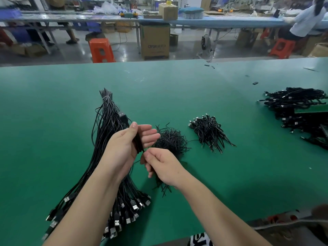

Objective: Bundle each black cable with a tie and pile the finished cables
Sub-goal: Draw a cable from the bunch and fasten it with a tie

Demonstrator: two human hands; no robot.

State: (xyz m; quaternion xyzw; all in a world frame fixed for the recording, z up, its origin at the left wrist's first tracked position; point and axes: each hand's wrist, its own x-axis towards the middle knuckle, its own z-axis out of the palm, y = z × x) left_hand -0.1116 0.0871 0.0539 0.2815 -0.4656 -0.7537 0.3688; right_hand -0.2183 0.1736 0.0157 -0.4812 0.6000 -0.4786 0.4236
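Legibly, only the cardboard box (154, 43) under the far bench carries print, roughly "CITOR", blurred. Left hand (122, 148) grips a folded black cable (138, 142) over the green table (177, 89), thumb pressed on it, long axis running near-to-far with the plug end (123, 116) pointing away; right hand (162, 166) is curled just beside its near end, pinching what looks like a tie, mostly hidden by fingers. Loose ties (170, 141) lie just beyond, finished bundles (208, 132) to the right, unbundled cables (106, 139) at left, forearms covering part.
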